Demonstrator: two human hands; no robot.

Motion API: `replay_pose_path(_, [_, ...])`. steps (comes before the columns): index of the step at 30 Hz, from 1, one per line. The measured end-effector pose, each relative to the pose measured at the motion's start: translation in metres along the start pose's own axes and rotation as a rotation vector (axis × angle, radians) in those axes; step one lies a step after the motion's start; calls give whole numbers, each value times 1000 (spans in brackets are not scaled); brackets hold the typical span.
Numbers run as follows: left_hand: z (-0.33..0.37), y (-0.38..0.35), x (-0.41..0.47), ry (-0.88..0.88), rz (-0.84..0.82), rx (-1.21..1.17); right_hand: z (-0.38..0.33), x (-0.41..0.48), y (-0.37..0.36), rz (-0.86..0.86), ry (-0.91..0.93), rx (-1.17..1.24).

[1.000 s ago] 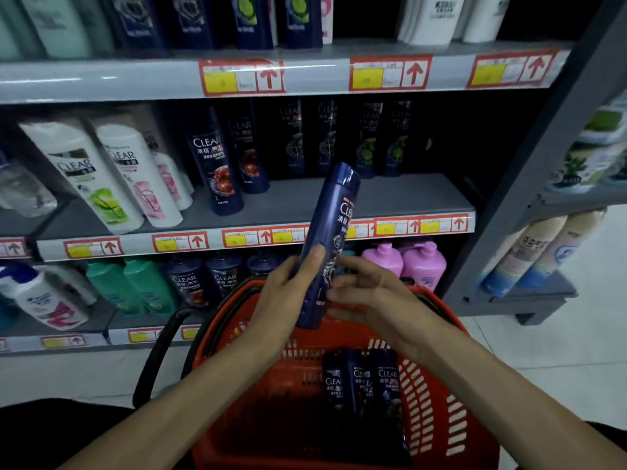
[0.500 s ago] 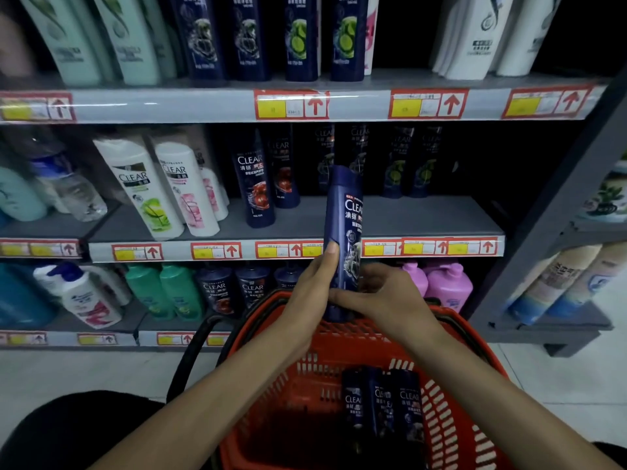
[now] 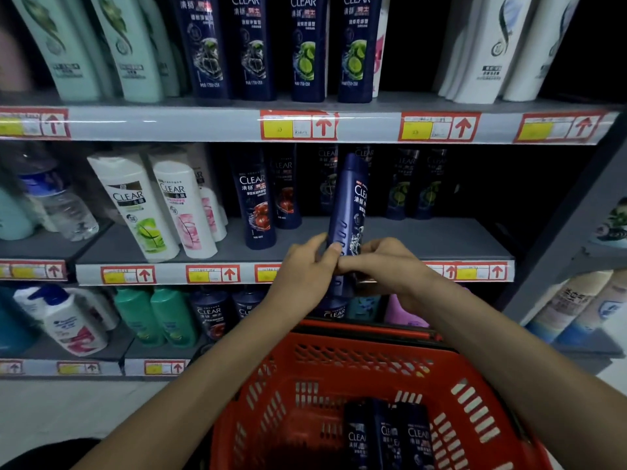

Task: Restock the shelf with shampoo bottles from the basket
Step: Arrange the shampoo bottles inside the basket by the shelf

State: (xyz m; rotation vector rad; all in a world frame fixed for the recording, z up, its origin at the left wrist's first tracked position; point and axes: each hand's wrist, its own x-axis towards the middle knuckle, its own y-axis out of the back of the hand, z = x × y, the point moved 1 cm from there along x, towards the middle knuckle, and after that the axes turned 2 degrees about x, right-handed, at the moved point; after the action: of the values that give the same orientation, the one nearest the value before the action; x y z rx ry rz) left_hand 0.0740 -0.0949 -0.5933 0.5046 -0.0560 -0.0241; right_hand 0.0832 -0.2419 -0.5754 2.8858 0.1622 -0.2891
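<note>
Head view: we hold a bottle [image 3: 349, 205] before the shelf [image 3: 458, 239].
Left hand [image 3: 305, 266] and right hand [image 3: 383, 262] grip its base above the basket [image 3: 339, 361].

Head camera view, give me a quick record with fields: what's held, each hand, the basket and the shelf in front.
held item: dark blue shampoo bottle, near upright, in front of the middle shelf
left hand: grips the bottle's lower part
right hand: holds the lower part from the other side
basket: red, at least three dark bottles inside
shelf stock: back-row bottles standing
</note>
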Motion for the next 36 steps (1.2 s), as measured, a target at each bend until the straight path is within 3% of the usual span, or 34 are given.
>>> replay_pose_path(11, [-16,12,69,16,-29,-33,0,99,-13,407,175,-349])
replay_pose_path(22, [-33,-18,136,95,45,-396,22,178,-36,642,350,-395])
replay_pose_path(33, [-48,-27,154,78,68,-341,24,195,-40,631,344,-483])
replay_pose_path(36, [-42,-20,149,82,43,-333,18,187,-35,530,299,-466])
